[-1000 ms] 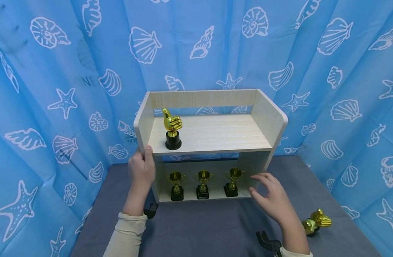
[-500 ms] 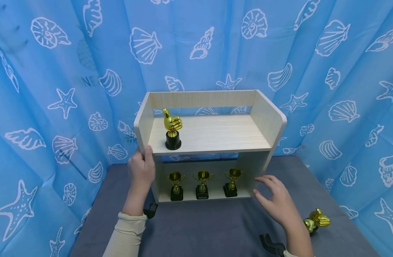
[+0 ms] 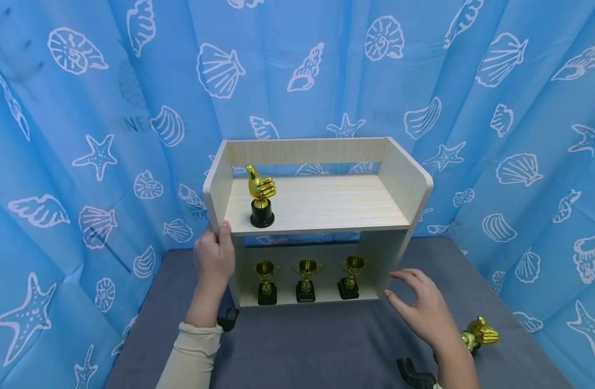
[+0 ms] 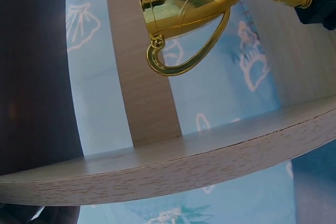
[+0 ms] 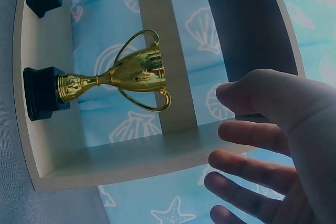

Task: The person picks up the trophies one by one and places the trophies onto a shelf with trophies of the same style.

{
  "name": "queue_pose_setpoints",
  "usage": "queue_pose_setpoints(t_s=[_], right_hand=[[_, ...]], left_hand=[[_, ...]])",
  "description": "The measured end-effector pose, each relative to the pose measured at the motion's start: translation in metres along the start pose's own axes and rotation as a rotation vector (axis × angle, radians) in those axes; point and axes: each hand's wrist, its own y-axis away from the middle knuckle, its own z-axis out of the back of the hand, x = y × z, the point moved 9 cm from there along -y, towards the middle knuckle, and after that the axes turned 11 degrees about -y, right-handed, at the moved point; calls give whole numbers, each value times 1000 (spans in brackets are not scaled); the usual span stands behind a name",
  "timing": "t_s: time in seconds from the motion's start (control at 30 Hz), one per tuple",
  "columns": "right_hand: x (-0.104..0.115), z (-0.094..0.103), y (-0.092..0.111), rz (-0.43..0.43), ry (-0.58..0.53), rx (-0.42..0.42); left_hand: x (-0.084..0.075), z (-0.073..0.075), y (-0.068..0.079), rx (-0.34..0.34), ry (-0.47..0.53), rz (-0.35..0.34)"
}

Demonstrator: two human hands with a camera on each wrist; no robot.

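My left hand (image 3: 215,253) holds the left side panel of a small pale wooden two-tier shelf (image 3: 321,202), its thumb on the front edge. Just outside the shelf's lower right corner, my right hand (image 3: 421,302) is held with fingers spread and nothing in them. On the upper tier, towards the left, stands a gold thumbs-up trophy (image 3: 261,197) on a black base. Three gold trophy cups stand in a row below: a left cup (image 3: 266,282), a middle cup (image 3: 306,281) and a right cup (image 3: 351,277). The right wrist view shows that right cup (image 5: 139,72) upright, apart from my fingers.
More gold thumbs-up trophies (image 3: 483,330) lie on the grey tabletop (image 3: 307,351) at the right, partly behind my right forearm. A blue curtain (image 3: 297,65) with white shells hangs behind the shelf and along both sides.
My right hand has drawn slightly right and down, away from the shelf's lower right corner. My left hand stays on the side panel, and the trophies keep their places.
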Motion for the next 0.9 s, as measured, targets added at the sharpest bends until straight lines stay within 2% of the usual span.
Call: queue_pose_setpoints(t_s=[0.23,0.9], right_hand=[[-1,1,3,-1,0,-6],[-3,6,9,-69,46,-12]], left_hand=[[0,0,1,4,-6,5],[0,0,0,-9,-1,-11]])
